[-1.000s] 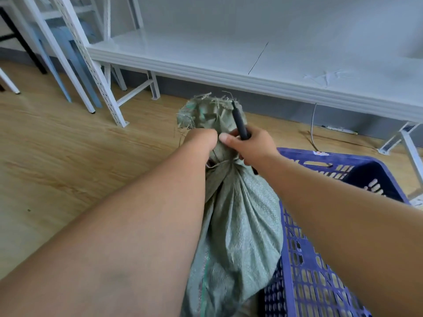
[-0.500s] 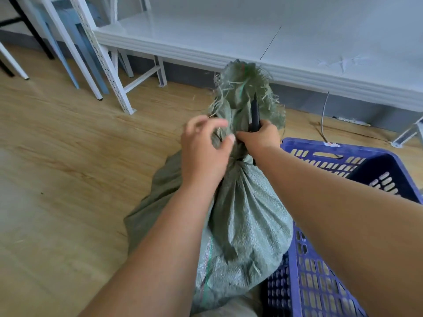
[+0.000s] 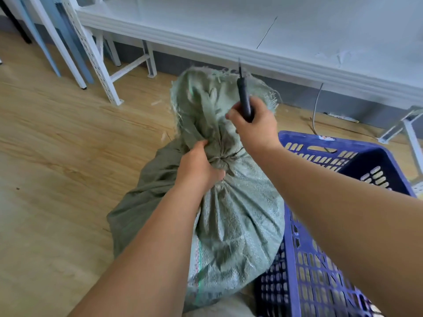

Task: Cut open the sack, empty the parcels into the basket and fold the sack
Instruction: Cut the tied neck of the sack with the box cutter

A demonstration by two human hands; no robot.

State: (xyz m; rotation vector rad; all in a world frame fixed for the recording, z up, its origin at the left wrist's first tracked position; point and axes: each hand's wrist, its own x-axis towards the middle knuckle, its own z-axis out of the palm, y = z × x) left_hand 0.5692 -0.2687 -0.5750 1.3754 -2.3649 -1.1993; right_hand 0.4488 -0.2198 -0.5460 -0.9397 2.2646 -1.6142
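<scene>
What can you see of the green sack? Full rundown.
The sack is grey-green woven plastic fabric, bulging and full, standing on the wood floor against the blue basket. Its neck is cinched with thin cord; above the tie the frayed mouth fans open. A green stripe runs down its lower side. The left hand grips the neck at the tie. The right hand holds a dark cutter above it.

A: Where's the sack (image 3: 238, 216)?
B: Standing on the floor, grey-green woven plastic, bulging; its neck is tied shut with cord, the frayed top fanned out above the knot; it leans against the basket (image 3: 325, 266).
A: And the basket?
B: Blue perforated plastic, upright, just right of the sack.
</scene>
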